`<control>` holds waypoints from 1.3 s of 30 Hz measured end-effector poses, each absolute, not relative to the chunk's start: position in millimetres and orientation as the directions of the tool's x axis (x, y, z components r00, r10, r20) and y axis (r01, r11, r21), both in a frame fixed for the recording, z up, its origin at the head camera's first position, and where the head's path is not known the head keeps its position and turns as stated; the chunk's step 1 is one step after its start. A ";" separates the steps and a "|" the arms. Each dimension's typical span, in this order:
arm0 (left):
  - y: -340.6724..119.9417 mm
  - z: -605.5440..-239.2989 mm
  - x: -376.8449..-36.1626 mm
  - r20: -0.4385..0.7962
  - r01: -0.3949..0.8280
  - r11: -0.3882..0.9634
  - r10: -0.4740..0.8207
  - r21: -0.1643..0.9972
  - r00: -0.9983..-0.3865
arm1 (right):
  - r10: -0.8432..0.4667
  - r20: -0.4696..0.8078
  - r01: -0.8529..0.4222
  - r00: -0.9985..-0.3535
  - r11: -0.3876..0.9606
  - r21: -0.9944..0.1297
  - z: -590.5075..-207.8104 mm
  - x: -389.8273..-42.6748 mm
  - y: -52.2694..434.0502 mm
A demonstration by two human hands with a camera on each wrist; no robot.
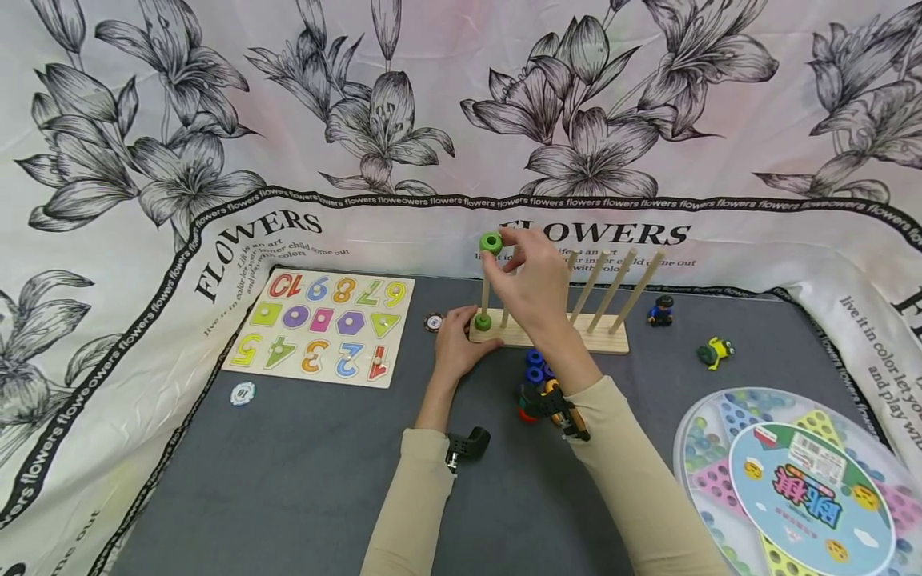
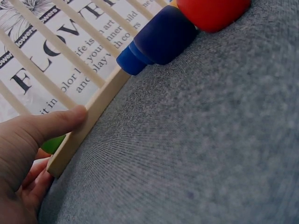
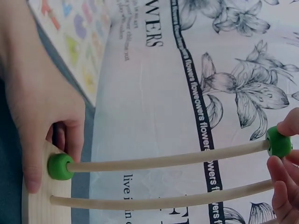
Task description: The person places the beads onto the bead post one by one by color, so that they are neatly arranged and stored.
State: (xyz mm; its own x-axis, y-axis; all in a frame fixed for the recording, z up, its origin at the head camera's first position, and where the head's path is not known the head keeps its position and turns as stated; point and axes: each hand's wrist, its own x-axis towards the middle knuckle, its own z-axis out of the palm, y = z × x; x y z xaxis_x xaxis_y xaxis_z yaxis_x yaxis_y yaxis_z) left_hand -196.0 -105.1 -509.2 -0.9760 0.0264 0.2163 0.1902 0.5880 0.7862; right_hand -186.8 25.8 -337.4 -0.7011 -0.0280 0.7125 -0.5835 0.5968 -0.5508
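My right hand (image 1: 536, 280) pinches a green bead (image 1: 491, 243) between thumb and fingers at the top of the leftmost peg. In the right wrist view, that bead (image 3: 279, 142) meets the peg's tip. A second green bead (image 3: 60, 166) sits at the foot of the same peg. My left hand (image 1: 458, 346) grips the left end of the pegged wooden stand (image 1: 605, 342), thumb on the front edge and fingers around the end. The stand's other upright pegs (image 1: 634, 296) carry no beads that I can see; my right hand partly hides some.
Blue beads (image 1: 534, 374) and a red bead (image 1: 528, 416) lie before the stand, partly behind my right wrist. A number puzzle board (image 1: 302, 376) and poker chip (image 1: 242, 394) lie left. Right are a toy figure (image 1: 660, 311), a frog (image 1: 715, 352) and a round game box (image 1: 807, 496).
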 end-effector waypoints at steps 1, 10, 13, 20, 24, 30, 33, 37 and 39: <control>-104.6 -509.3 -196.1 0.216 0.190 0.589 0.027 0.786 -0.976 | -0.025 0.711 -0.574 -0.703 0.610 -0.546 -337.4 -187.0 25.7; -101.4 -509.8 -196.9 0.212 0.192 0.595 0.036 0.781 -0.977 | -0.023 0.682 -0.507 -0.731 0.687 -0.520 -337.5 -187.6 25.8; -101.0 -509.9 -196.9 0.211 0.191 0.592 0.037 0.783 -0.977 | -0.026 0.682 -0.505 -0.730 0.694 -0.514 -338.0 -187.0 25.7; -100.1 -510.1 -197.6 0.207 0.182 0.596 0.028 0.782 -0.978 | -0.034 0.708 -0.535 -0.706 0.681 -0.501 -339.1 -187.3 27.6; -99.7 -509.6 -198.2 0.194 0.170 0.596 0.024 0.785 -0.981 | -0.057 0.715 -0.565 -0.697 0.658 -0.498 -339.7 -185.7 32.4; -99.8 -508.9 -199.9 0.197 0.171 0.612 0.024 0.772 -0.980 | -0.144 0.677 -0.613 -0.722 0.587 -0.529 -345.7 -180.2 46.9; -100.8 -508.9 -200.2 0.199 0.170 0.621 0.023 0.765 -0.980 | -0.194 0.625 -0.618 -0.756 0.526 -0.584 -352.0 -175.0 56.7; -102.3 -508.4 -198.6 0.199 0.170 0.622 0.023 0.765 -0.980 | -0.202 0.539 -0.561 -0.818 0.487 -0.669 -364.1 -164.6 74.8; -103.3 -508.5 -197.5 0.194 0.166 0.620 0.023 0.767 -0.981 | -0.185 0.494 -0.515 -0.849 0.495 -0.700 -371.9 -159.5 86.0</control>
